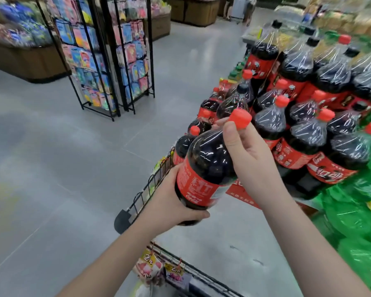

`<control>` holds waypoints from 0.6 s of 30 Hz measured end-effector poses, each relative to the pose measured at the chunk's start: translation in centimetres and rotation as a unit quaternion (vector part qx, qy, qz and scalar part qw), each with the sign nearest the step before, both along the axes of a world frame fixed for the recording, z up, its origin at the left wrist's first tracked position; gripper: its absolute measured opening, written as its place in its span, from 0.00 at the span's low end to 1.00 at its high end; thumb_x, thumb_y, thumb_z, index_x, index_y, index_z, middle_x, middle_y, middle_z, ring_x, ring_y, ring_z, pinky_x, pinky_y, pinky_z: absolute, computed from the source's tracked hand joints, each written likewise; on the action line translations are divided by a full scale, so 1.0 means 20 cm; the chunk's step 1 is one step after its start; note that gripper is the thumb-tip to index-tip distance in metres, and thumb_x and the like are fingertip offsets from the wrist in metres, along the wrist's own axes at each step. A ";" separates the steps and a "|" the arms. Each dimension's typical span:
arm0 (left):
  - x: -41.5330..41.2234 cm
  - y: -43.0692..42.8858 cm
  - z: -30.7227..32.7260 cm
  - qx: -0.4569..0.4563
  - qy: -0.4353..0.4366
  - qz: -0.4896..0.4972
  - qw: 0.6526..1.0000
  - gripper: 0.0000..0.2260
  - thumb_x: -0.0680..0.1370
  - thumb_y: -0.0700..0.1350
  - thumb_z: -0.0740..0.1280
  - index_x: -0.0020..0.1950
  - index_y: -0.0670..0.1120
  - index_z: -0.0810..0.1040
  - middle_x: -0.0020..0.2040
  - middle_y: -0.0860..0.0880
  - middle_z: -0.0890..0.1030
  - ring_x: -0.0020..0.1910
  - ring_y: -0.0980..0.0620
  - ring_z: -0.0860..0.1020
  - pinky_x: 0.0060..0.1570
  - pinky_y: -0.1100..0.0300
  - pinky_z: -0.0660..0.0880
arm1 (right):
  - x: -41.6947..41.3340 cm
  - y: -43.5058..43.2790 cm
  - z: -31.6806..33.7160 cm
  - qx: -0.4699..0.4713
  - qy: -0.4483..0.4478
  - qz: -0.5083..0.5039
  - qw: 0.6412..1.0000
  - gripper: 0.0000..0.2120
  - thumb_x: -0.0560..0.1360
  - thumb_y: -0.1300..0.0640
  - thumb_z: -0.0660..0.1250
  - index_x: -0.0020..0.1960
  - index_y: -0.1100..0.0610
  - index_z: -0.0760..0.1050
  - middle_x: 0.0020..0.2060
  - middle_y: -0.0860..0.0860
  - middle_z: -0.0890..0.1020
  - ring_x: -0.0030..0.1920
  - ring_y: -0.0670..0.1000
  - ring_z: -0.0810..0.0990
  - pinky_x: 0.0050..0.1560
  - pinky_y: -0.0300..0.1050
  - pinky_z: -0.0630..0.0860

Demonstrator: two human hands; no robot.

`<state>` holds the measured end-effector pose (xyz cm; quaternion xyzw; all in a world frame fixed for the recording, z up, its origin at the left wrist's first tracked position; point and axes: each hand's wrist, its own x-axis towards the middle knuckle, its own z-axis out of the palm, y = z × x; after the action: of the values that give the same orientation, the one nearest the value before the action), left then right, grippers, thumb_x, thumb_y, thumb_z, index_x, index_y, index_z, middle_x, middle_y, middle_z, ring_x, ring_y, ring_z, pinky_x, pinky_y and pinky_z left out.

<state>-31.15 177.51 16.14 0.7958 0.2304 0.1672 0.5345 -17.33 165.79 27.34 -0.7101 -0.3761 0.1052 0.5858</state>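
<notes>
With the cola display (308, 116) stacked tight at 2 o'clock, I'd carry the tilted cola bottle (208, 159) dead centre, left hand (171, 202) cupping its base and right hand (248, 159) fingers gripping the neck below the cap (240, 118), weight on the bottom hand.

Both bare forearms reach in from the near edge and converge toward the middle of the scene, the left from the near left and the right from the near right. The left hand (176, 202) cups the base of a dark cola plastic bottle with a red label (206, 163), its thumb wrapped across the near side. The right hand (246, 153), higher and farther, grips the bottle's neck, thumb pointing upward.
</notes>
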 end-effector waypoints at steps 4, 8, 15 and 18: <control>0.09 0.11 -0.05 -0.004 0.011 -0.049 0.999 0.48 0.58 0.52 0.89 0.72 0.64 0.67 0.61 0.67 0.79 0.61 0.69 0.78 0.60 0.64 0.78 | 0.02 0.05 -0.02 -0.041 -0.030 -0.085 0.995 0.23 0.82 0.33 0.59 0.56 0.49 0.81 0.49 0.42 0.87 0.53 0.42 0.84 0.62 0.55 0.79; 0.19 0.21 -0.12 -0.027 0.007 -0.095 0.995 0.49 0.58 0.50 0.89 0.74 0.61 0.67 0.64 0.63 0.79 0.64 0.64 0.78 0.64 0.58 0.79 | 0.06 0.12 -0.08 -0.066 -0.080 -0.178 0.979 0.34 0.78 0.30 0.56 0.53 0.61 0.79 0.47 0.58 0.85 0.51 0.56 0.82 0.56 0.59 0.77; 0.29 0.28 -0.24 -0.072 0.004 -0.144 0.987 0.55 0.59 0.48 0.89 0.79 0.60 0.63 0.69 0.62 0.78 0.68 0.63 0.77 0.66 0.62 0.76 | 0.06 0.20 -0.17 -0.076 -0.073 -0.239 0.965 0.27 0.80 0.34 0.57 0.52 0.57 0.81 0.45 0.54 0.84 0.50 0.52 0.80 0.54 0.44 0.75; 0.33 0.28 -0.31 -0.094 0.012 -0.147 0.985 0.50 0.60 0.40 0.88 0.77 0.55 0.67 0.66 0.59 0.80 0.64 0.62 0.79 0.55 0.67 0.80 | 0.07 0.22 -0.21 -0.073 -0.075 -0.253 0.962 0.18 0.84 0.40 0.62 0.52 0.54 0.82 0.44 0.50 0.85 0.47 0.47 0.81 0.51 0.39 0.75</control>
<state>-24.46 183.05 10.01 0.7692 0.1321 0.0554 0.6227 -16.01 170.17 23.07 -0.8290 -0.2186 -0.0727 0.5096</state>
